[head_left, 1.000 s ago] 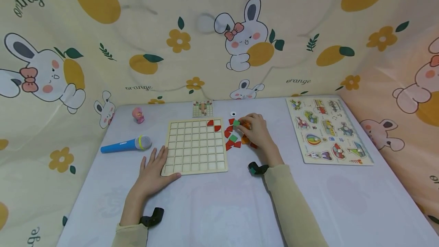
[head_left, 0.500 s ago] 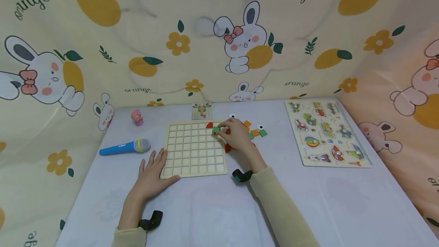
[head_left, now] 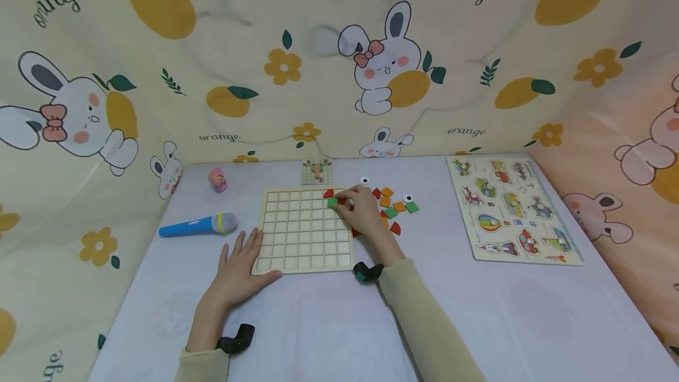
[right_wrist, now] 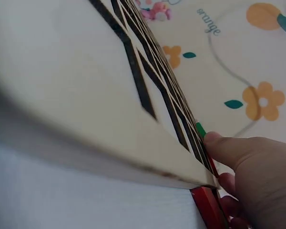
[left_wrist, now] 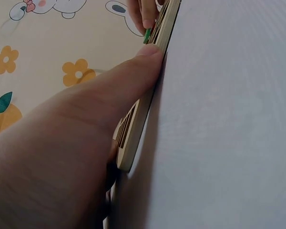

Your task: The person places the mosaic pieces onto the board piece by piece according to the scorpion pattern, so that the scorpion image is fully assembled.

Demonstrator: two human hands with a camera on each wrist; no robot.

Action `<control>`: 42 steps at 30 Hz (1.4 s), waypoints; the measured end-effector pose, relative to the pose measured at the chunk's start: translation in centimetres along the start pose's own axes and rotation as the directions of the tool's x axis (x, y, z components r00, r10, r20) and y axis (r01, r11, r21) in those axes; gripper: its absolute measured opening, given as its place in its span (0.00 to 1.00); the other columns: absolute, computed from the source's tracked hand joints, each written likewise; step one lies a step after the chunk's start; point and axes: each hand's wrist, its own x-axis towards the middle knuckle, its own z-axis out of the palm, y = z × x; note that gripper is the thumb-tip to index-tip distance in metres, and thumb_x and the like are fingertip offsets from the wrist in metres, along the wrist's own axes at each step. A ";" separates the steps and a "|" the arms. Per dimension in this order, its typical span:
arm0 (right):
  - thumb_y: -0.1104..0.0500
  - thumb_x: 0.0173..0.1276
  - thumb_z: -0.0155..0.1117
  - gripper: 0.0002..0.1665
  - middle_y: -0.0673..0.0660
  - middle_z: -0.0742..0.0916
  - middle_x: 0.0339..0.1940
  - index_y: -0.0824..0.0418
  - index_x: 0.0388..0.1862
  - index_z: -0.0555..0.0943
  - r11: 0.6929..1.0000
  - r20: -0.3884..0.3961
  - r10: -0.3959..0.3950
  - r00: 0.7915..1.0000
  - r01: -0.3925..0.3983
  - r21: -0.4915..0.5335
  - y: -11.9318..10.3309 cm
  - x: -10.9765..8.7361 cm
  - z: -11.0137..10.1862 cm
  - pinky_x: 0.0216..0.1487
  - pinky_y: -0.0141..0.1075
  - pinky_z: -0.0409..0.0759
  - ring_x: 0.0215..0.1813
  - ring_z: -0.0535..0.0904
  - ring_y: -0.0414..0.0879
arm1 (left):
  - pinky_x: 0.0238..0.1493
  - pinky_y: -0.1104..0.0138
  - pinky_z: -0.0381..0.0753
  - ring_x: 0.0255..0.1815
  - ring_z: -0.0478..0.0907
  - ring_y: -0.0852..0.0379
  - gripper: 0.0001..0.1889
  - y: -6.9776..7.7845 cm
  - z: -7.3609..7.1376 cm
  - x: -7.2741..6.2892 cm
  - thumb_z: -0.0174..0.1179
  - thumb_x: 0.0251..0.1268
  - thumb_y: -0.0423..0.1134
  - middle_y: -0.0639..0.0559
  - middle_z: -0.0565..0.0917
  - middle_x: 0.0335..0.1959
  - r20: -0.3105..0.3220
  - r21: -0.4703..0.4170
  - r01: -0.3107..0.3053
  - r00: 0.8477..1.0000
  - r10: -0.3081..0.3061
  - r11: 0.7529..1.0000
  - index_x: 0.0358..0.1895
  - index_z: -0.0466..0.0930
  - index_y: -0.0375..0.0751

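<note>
The right hand (head_left: 365,213), fingers pinching a green tile (head_left: 331,202), should seat it square and flat on the grid board (head_left: 303,249), which the left hand (head_left: 237,271), fingers spread, steadies.

- Head cam: up high, back behind the fingers of the left hand (head_left: 233,276) and right hand (head_left: 367,214), facing forward and down, far enough off to fit nearly all of the grid board (head_left: 297,240) plus the printed cloth (head_left: 313,10) beyond.
- Left wrist cam: super close behind the thumb, rolled sideways, looking low along the board edge toward the right fingers.
- Right wrist cam: low and rolled too, blurry board edge right up close, facing the cloth past the fingertips.
- Overlap: both wrist cams catch the green tile (head_left: 332,202) at the right fingertips.
</note>
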 end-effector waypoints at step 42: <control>0.53 0.74 0.73 0.19 0.66 0.85 0.51 0.60 0.58 0.88 0.998 -0.067 -0.037 0.997 0.040 0.043 0.1 0.3 0.3 0.54 0.56 0.79 0.55 0.78 0.61 | 0.82 0.33 0.27 0.89 0.35 0.34 0.63 0.1 -0.1 -0.1 0.64 0.61 0.75 0.40 0.49 0.88 -0.002 -0.009 0.000 1.000 0.000 1.000 0.87 0.47 0.37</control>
